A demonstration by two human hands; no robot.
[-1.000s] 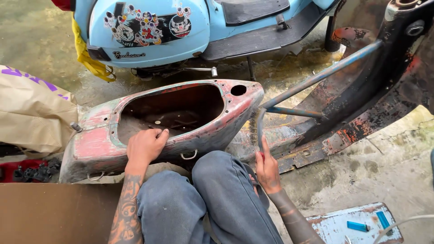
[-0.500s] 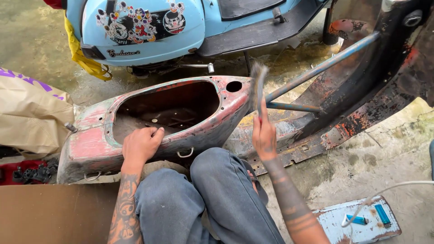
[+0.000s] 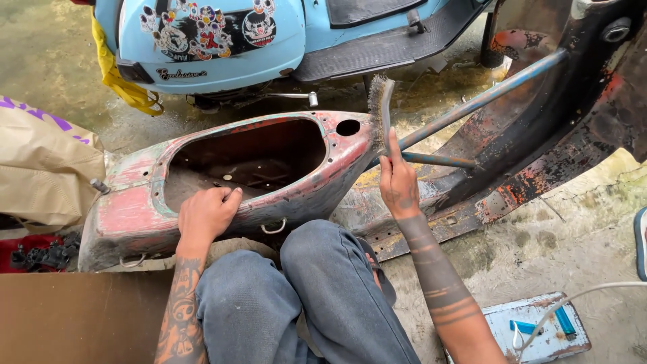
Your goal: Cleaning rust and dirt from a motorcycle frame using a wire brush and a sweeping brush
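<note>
Rusty red shell point(image 3: 135, 209): left hand point(image 3: 205, 214) flat on rim, fingers loose. Right hand point(image 3: 399, 182) clenches wire brush point(image 3: 381, 111), bristles at 12 o'clock.

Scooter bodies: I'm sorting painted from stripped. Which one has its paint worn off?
The rusty red body shell lying under the left hand; the light blue scooter behind keeps glossy paint and stickers.

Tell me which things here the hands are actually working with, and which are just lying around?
In use:
- wire brush, held upright in the right hand
- rusty red scooter body shell, steadied at its rim by the left hand

Lying about:
- blue scooter parked behind
- tan bag
- yellow cloth
- small metal plate with two blue lighters
- cardboard sheet
</note>
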